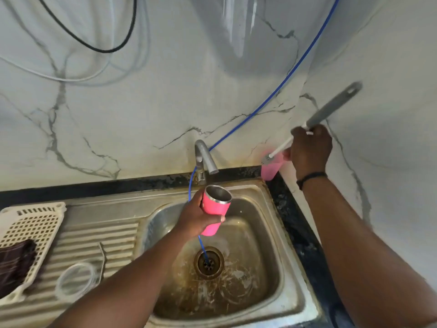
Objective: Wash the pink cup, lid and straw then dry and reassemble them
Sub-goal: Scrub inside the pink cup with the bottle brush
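Nearest me, the steel sink [272, 235], its basin stained brown around the drain [209, 262]; a thin blue tube [272, 93] runs down from the wall, past the tap, into that drain. On the ribbed draining board to the left lie a clear lid [76, 279] and a bent metal straw [102, 256], the straw just beside the lid. Further left, a cream perforated tray [35, 223] holding a dark cloth [16, 263]. Over the basin, my left hand [197, 221] has its grip wrapped round the pink cup [215, 209], which is tilted, steel-lined mouth up toward the tap [205, 159]; no water seen running. Beyond, at the back right corner of the dark bench [290, 209], a pink holder [272, 168] stands against the marble wall [118, 102]. My right hand [309, 150] is above it, grip clenched on a grey-handled bottle brush [333, 105], handle slanting up right and motion-blurred, the white stem and bristle tip at the holder's mouth. A black band [311, 178] on the right wrist. Black and white cables [104, 49] hang on the wall upper left.
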